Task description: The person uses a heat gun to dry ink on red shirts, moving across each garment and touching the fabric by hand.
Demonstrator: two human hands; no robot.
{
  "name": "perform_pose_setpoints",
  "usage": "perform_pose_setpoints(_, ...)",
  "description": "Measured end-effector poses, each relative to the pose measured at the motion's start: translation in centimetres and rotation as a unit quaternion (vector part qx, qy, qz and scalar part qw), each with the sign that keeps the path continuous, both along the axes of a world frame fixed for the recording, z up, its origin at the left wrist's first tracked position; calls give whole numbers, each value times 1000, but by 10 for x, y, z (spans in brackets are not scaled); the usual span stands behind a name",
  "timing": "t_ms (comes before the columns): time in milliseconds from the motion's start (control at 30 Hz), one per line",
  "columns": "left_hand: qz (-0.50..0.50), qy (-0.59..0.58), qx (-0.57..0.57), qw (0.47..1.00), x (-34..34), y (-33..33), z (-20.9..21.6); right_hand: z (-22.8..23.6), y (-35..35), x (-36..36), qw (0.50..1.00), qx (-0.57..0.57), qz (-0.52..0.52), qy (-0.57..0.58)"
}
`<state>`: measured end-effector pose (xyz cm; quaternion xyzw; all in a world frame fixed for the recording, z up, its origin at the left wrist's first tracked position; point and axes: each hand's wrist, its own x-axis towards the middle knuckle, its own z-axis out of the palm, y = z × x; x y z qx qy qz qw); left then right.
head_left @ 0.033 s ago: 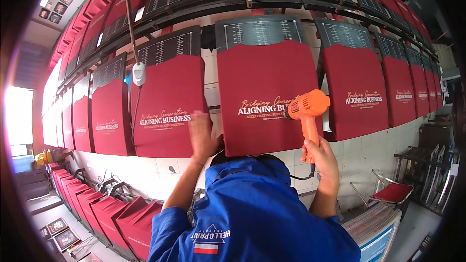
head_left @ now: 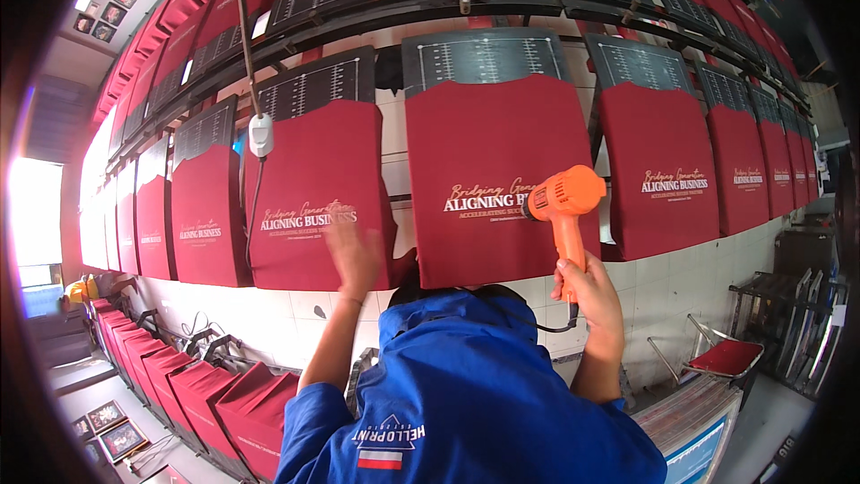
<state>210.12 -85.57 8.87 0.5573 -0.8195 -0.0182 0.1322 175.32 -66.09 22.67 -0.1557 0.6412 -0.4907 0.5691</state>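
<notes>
My right hand [head_left: 591, 291] is wrapped round the grip of an orange heat gun [head_left: 571, 190]. The gun's nozzle faces left, over the white and gold print on a dark red T-shirt [head_left: 493, 143]. This shirt is stretched on a black printing board [head_left: 484, 56] with white ruled marks. My left hand [head_left: 356, 258] is over the lower part of the neighbouring red T-shirt [head_left: 313, 161] on the left. Its fingers are stretched out and slightly blurred, with nothing in them. Whether the palm touches the cloth, I cannot tell.
More red shirts on boards [head_left: 663, 143] run along both sides, with another row behind a black rail [head_left: 484, 7]. A cable with a white switch [head_left: 260, 134] hangs at the left. Folded-over red shirts [head_left: 202, 394] line the lower left. A red-seated chair [head_left: 726, 357] stands right.
My left hand has shifted a little left and down across the neighbouring shirt's print. My right hand still holds the heat gun in nearly the same place.
</notes>
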Motion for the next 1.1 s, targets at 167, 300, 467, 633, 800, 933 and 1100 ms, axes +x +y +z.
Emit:
perform_pose_setpoints(167,201,19,-96,975,160,-63,24,8,-44,65,995,-7,81,-56)
perform_pose_setpoints(300,183,87,34,979,250,-78,4,10,-87,134,988,-10,143,-65)
perform_pose_setpoints(467,121,93,66,986,315,-76,-1,4,-143,231,987,-18,147,-63)
perform_pose_setpoints(633,212,205,110,949,414,-84,4,5,-180,322,998,9,58,-20)
perform_pose_setpoints(800,255,142,-54,955,572,-105,-5,25,-200,366,998,36,36,43)
perform_pose_setpoints(933,310,45,-135,940,710,-165,18,28,-205,385,996,53,10,64)
perform_pose_setpoints(1100,472,9,-41,881,791,-199,7,21,-208,388,996,48,-1,71)
